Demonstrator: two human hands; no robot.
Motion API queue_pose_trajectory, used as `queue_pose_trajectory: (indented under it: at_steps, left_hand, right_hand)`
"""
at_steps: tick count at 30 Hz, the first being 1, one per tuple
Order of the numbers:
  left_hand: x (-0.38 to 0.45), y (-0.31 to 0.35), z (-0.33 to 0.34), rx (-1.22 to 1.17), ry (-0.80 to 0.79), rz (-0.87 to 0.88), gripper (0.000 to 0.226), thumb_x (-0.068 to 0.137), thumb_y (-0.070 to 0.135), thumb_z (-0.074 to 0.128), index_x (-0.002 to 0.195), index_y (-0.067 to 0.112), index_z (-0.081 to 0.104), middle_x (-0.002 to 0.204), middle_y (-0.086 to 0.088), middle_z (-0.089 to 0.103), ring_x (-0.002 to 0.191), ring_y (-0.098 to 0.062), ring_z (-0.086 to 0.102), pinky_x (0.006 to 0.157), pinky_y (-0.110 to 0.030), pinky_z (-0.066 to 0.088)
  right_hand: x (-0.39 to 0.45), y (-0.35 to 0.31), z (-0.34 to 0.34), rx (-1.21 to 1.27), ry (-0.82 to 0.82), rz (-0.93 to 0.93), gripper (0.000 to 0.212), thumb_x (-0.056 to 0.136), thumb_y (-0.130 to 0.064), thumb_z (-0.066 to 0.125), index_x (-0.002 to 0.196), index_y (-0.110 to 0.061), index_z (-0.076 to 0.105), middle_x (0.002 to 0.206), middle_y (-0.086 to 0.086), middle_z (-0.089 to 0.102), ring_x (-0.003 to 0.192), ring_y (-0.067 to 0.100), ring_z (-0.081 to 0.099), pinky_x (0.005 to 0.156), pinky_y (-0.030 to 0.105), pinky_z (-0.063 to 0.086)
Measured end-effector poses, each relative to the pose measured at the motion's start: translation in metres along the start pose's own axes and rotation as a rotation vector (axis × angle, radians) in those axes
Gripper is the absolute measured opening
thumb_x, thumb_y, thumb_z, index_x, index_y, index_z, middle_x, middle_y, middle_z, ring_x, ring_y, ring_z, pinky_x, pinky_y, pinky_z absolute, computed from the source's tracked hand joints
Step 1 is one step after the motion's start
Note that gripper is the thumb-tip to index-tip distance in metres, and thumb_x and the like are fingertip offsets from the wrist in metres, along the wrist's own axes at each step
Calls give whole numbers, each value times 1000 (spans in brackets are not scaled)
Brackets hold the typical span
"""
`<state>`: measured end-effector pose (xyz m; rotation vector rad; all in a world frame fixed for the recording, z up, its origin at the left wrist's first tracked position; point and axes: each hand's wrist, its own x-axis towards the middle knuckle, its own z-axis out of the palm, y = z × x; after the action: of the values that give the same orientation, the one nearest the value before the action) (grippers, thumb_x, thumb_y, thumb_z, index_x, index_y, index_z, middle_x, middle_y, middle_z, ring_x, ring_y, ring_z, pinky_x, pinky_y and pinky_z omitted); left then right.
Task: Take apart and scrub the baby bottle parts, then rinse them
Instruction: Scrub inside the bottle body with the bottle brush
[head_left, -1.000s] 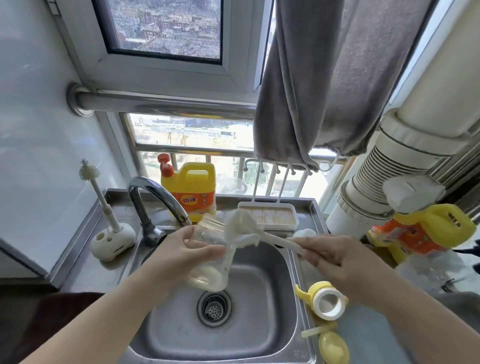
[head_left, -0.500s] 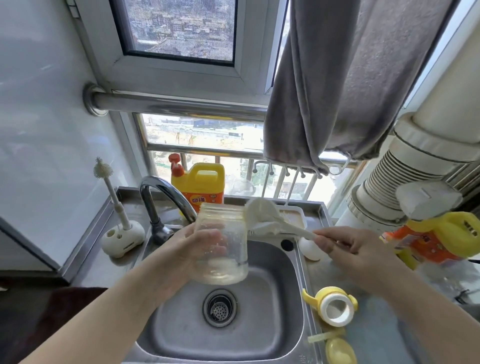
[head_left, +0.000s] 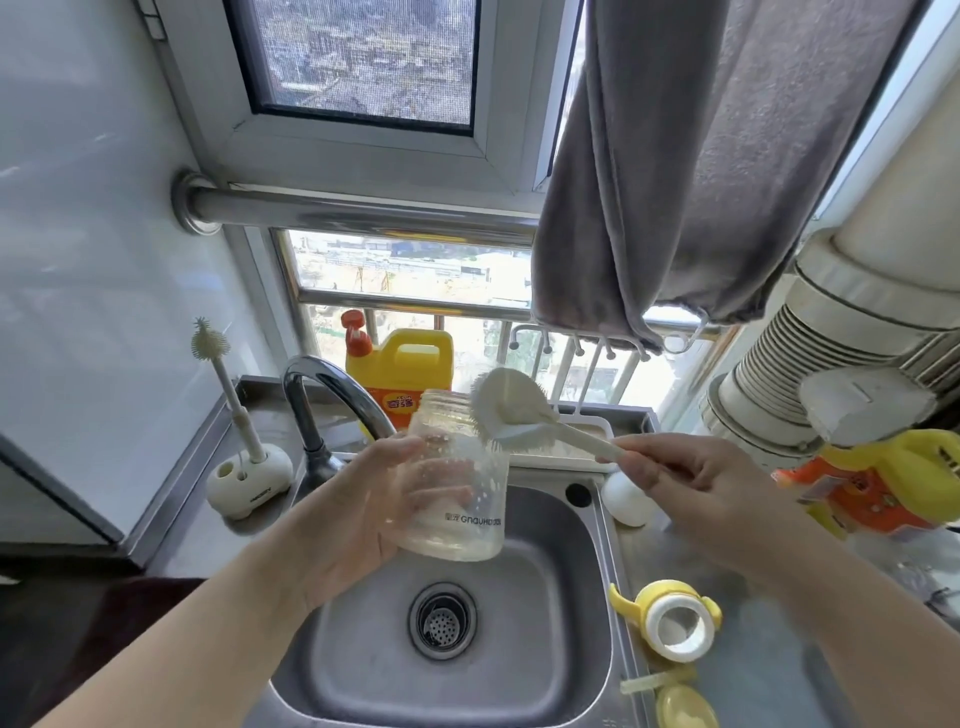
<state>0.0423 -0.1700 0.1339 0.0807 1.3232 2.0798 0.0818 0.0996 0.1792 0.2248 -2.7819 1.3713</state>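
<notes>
At the left edge of the counter a small brush (head_left: 224, 395) stands upright in its white holder (head_left: 249, 480), kept within reach of the sink (head_left: 566, 670). Right of it the tap (head_left: 332, 400) curves toward frame centre, with a yellow detergent jug (head_left: 400, 364) behind on the sill. At centre the left hand (head_left: 358, 512) wraps its fingers and thumb round the clear bottle (head_left: 457, 488), holding it upright above the drain (head_left: 442, 621), likely so drips fall into the basin. The bottle's mouth is open and a little cloudy liquid sits at its bottom. Just right of the rim, the bristled brush head (head_left: 511, 410) hangs outside the bottle, apparently poised to enter it; the right hand (head_left: 696, 483) pinches its handle between thumb and curled fingers. At lower right the yellow collar (head_left: 672, 621) and a yellow cap (head_left: 685, 706) lie apart on the counter, already taken off and seemingly awaiting scrubbing
</notes>
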Motion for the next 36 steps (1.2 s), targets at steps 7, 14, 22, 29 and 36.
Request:
queue_pose_trajectory:
  at_steps: [7,14,22,29,36]
  left_hand:
    - [-1,-1,8,93,16,45,97,29,39,96,115,12,61,107,-18,69,94,-31,68,75,-40,58]
    - [-2,1,7,100,-20,31,77,34,43,93,103,16,73,105,-16,69,93,-27,67,79,-38,57]
    - [-3,2,10,10,-51,51,90,34,41,94,116,23,64,117,-20,64,105,-36,64,89,-48,53]
    - [-1,-1,11,31,-42,26,90,27,35,97,111,26,67,112,-18,67,99,-34,67,82,-43,56]
    - [1,2,17,53,-37,-10,99,38,39,94,125,17,55,119,-17,65,109,-33,63,92,-54,49]
  right_hand:
    - [-1,-1,-4,-48,-15,16,16,85,-36,56,82,-50,63,55,-19,58,53,0,51,53,10,38]
    - [3,-12,-5,-9,-34,8,18,84,-36,58,75,-50,65,72,-15,67,65,-4,61,57,6,43]
    - [8,-16,-3,-123,-45,77,48,70,-62,46,77,-21,69,47,-19,52,48,-4,49,48,7,36]
    - [13,-21,2,30,-94,26,31,83,-50,60,79,-20,69,53,-8,55,45,0,46,52,11,36]
    - [15,-19,11,71,-123,-16,24,80,-54,49,91,-39,65,70,7,58,63,17,47,63,22,38]
